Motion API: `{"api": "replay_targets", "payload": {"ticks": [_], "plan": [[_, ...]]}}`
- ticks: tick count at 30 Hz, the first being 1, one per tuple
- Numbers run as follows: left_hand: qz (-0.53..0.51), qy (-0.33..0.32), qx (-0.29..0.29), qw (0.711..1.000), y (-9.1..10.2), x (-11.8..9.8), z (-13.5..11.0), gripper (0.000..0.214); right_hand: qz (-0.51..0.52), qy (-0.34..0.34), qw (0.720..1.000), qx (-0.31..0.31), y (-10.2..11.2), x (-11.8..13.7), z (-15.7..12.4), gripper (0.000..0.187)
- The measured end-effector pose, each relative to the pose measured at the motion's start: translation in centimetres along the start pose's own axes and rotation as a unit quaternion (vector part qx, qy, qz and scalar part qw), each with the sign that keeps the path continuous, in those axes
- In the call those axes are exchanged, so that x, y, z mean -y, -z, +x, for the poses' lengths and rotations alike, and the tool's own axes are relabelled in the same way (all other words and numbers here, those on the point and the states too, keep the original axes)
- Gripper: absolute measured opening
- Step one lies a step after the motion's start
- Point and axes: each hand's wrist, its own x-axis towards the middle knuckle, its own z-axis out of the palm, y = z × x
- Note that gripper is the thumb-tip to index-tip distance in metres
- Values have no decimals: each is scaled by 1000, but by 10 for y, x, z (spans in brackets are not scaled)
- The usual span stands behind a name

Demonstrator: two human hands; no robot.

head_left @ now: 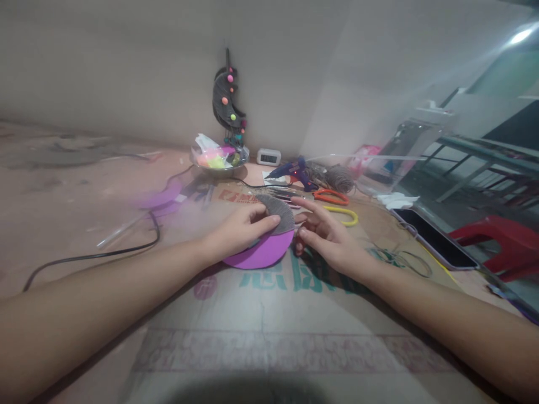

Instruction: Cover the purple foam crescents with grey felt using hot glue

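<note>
Left hand [242, 227] flat on purple disc [263, 252], fingers pressing down on grey twine layer [280, 213], not closed round it; likely pinning it flat. Right hand [326, 235] open, fingers spread, empty, at disc's right edge, steadying. Disc mid-scene on cardboard sheet [295, 314]. Glue gun [295, 168] and scissors [330, 196] just beyond, handy.

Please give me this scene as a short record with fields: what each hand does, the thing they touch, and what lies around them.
Left hand: lies on the grey covering of the purple disc, fingers stretched
Right hand: open, at the disc's right edge; contact unclear
Disc: flat on the cardboard sheet; upper part grey, lower part bare
Behind: blue glue gun, orange scissors, ball of twine, bowl of coloured pieces, small clock
Right side: dark phone, lying flat
</note>
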Motion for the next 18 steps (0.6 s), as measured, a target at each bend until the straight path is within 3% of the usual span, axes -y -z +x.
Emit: {"api": "replay_targets", "payload": {"ticks": [8, 18], "plan": [[-9, -9, 7, 1000, 1, 2, 1, 26, -92, -57, 993, -37, 3, 0, 4, 19], [30, 1, 6, 1000, 0, 2, 0, 32, -128, -76, 986, -77, 2, 5, 4, 22]]}}
